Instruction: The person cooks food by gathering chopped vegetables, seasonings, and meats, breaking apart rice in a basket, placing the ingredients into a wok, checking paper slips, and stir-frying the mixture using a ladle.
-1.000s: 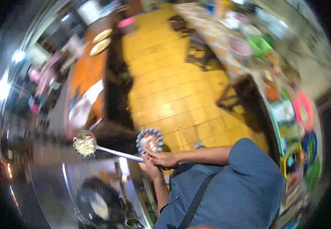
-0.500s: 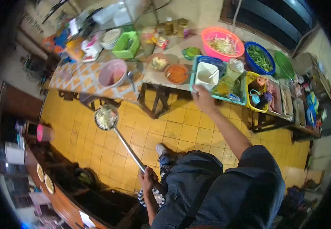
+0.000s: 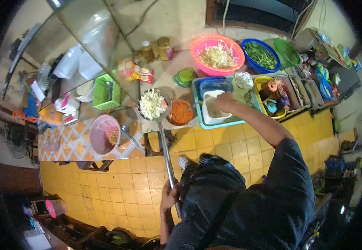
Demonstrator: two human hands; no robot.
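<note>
My left hand [image 3: 170,196] grips the long metal handle of a ladle [image 3: 165,150]. The ladle's round bowl, filled with chopped pale vegetables [image 3: 151,105] and a pink piece, is over the counter edge, beside a bowl of orange-red sauce [image 3: 180,112]. My right hand [image 3: 226,102] reaches into the top of a white square container [image 3: 212,113], which stands in a turquoise tray [image 3: 201,121]. Its fingers point down and are partly hidden, so what they hold cannot be made out.
A pink basin of shredded cabbage [image 3: 217,56], a blue basket of green leaves [image 3: 261,55] and a yellow basket [image 3: 268,109] stand on the counter. Further left are a pink tub [image 3: 104,135] and a green basket [image 3: 106,93]. Yellow tiles [image 3: 139,183] cover the floor.
The view has swung from the stove side to the counter. My right hand has left the ladle handle and moved into the white container. The ladle has come over the counter edge.
</note>
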